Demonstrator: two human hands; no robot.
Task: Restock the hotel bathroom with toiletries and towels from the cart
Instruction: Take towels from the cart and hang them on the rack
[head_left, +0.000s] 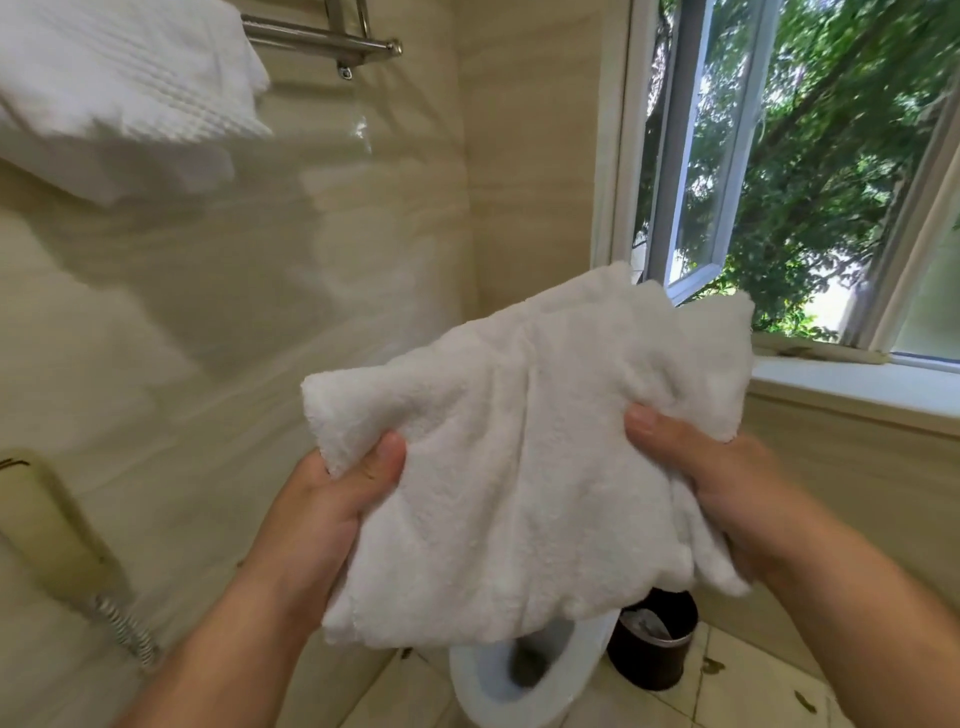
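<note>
A folded white fluffy towel (524, 447) is held up in front of me at chest height. My left hand (332, 499) grips its lower left edge with the thumb on top. My right hand (727, 478) grips its right side, thumb pressed into the pile. High at the upper left, another white towel (124, 88) lies on a chrome wall rack (332, 41), whose right end is bare. The towel I hold is well below and to the right of that rack.
A beige tiled wall (311, 260) fills the left. An open window (727, 156) with a white sill (852, 389) is at right. Below are a white toilet (519, 686), a dark waste bin (654, 649) and a wall phone (52, 530) with a coiled cord.
</note>
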